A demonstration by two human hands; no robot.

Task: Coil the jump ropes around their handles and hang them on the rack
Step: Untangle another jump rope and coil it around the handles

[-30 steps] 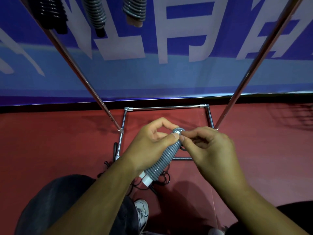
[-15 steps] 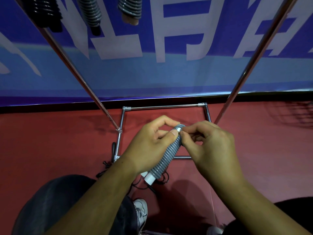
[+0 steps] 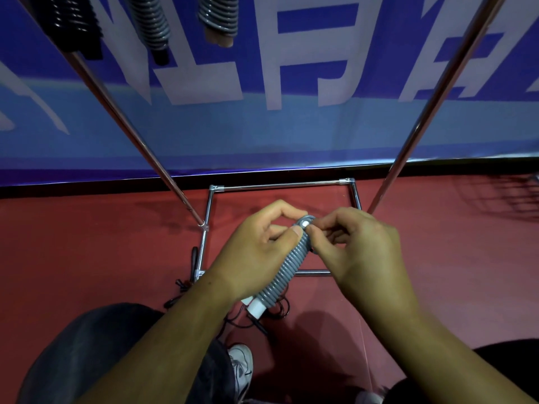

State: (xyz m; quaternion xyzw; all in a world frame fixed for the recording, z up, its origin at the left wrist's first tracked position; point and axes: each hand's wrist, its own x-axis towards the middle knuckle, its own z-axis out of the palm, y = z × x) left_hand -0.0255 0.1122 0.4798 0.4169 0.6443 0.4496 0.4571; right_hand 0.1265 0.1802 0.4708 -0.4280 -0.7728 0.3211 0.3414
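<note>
Both hands have barely shifted: the left hand (image 3: 256,252) grips the fully wound rope (image 3: 287,272) before the rack (image 3: 420,123), the right hand (image 3: 358,258) pinches its top end, and securing and hanging likely remain beside three hung coils (image 3: 151,21).

You face a blue banner (image 3: 291,135) with large pale characters; just below it runs a black strip (image 3: 87,191), then red floor (image 3: 87,243).

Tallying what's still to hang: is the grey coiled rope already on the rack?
No: the left hand and right hand hold the grey coiled rope over the red floor, below the hung ropes.
</note>
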